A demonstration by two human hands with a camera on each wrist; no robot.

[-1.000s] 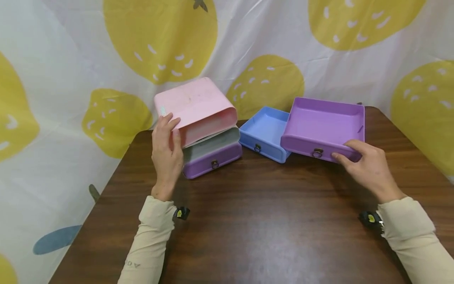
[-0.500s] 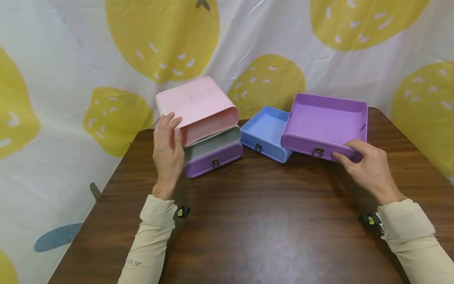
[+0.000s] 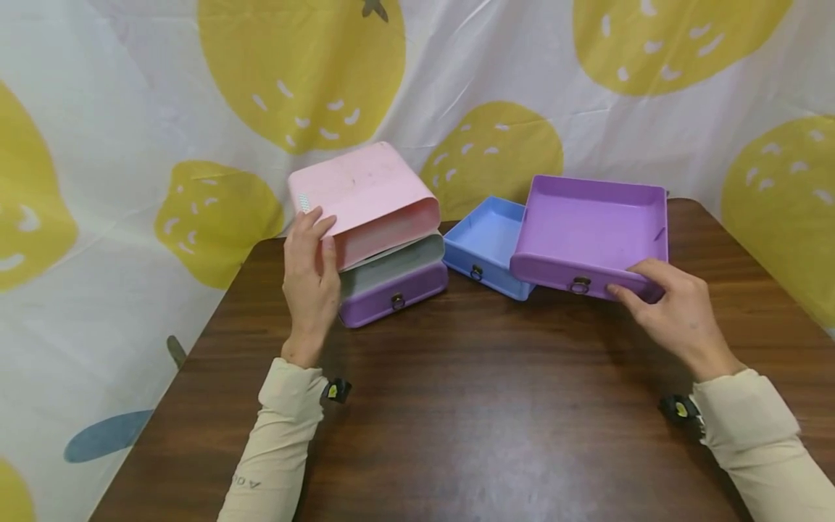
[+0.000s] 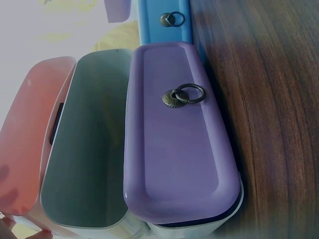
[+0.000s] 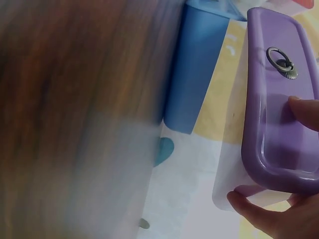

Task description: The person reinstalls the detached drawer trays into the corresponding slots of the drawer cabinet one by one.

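In the head view my left hand (image 3: 312,279) holds the left side of a pink drawer case (image 3: 365,188), fingers over its top and thumb at the front rim. The case has an open front and sits askew on a grey-green case (image 3: 394,262). Below is a purple drawer front (image 3: 372,299) with a ring pull, shown closely in the left wrist view. My right hand (image 3: 678,308) grips a separate purple drawer (image 3: 593,225) by its front right corner, thumb on the front face. That drawer is raised and tilted, its inside empty.
A blue drawer (image 3: 492,232) with a ring pull lies on the brown wooden table (image 3: 470,413), right of the stack, partly covered by the held drawer in the head view. Behind the table hangs a white cloth (image 3: 443,80) with a lemon print.
My right hand has lifted the purple drawer slightly, then shifted it a little left and down, so it overlaps more of the blue drawer. The left hand stays on the pink case.
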